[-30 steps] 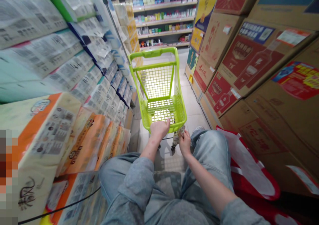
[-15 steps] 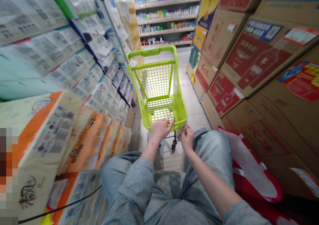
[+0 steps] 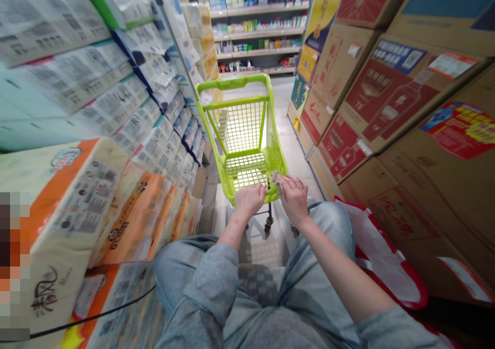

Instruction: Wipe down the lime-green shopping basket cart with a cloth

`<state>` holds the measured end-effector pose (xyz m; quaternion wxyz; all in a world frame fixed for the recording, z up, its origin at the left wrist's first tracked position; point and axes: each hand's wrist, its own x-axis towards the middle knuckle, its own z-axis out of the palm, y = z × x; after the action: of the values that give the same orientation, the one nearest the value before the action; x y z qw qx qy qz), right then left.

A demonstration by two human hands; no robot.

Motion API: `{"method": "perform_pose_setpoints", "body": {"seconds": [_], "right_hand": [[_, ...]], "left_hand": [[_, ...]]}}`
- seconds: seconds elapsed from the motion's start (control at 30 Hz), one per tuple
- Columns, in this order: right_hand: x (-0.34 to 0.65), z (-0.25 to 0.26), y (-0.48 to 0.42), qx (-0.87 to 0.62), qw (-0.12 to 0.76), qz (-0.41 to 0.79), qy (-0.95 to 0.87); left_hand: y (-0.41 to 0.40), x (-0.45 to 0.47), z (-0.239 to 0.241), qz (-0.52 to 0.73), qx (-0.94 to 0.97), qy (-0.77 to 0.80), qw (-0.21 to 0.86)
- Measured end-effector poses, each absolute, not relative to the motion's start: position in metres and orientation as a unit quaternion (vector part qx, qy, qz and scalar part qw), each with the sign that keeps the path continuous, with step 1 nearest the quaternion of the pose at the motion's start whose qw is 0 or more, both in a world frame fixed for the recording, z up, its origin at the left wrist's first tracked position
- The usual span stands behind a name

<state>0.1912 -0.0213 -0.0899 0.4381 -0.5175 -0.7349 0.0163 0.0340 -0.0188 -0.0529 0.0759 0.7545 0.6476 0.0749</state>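
Note:
A lime-green shopping cart [image 3: 240, 127] with a mesh basket stands just ahead of my knees. My left hand [image 3: 249, 202] is closed around the middle of its near rim. A small crumpled greyish cloth [image 3: 276, 178] pokes out from the fingers of my right hand [image 3: 294, 197], which press it at the near right corner of the cart. Part of the cloth is hidden behind those fingers. Through the mesh of the cart's basket I see pale floor.
Tissue packs [image 3: 127, 220] are stacked along my left. Cardboard cartons [image 3: 386, 96] rise on the right, with a red-edged white bag [image 3: 381, 246] beside my right knee. Shelves of small goods [image 3: 259, 27] cross the far end. A black cable [image 3: 96, 318] runs at lower left.
My right hand has come up from below the cart's near right corner to its rim, bringing the cloth with it. My left hand stays on the rim, its thumb now tucked in.

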Motion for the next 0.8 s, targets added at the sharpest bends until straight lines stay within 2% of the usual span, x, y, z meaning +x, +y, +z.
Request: {"method": "perform_pose_setpoints", "body": {"seconds": [0.1,0.3,0.57,0.8], "right_hand": [[0.192,-0.097,-0.001,-0.516,0.396,-0.001,-0.760],[0.206,-0.101,0.006,-0.477,0.404,0.057,-0.778],[0.215,-0.100,0.009,-0.474,0.380,0.024,-0.794],[0.161,-0.104,-0.018,-0.543,0.408,0.010,-0.734]], "left_hand": [[-0.022,0.037,-0.051,0.078,0.749,0.651,0.090],[-0.022,0.027,-0.046,0.084,0.768,0.620,0.136],[-0.011,-0.005,-0.048,0.042,0.813,0.580,-0.025],[-0.017,0.004,-0.059,0.048,0.779,0.624,-0.044]]}}
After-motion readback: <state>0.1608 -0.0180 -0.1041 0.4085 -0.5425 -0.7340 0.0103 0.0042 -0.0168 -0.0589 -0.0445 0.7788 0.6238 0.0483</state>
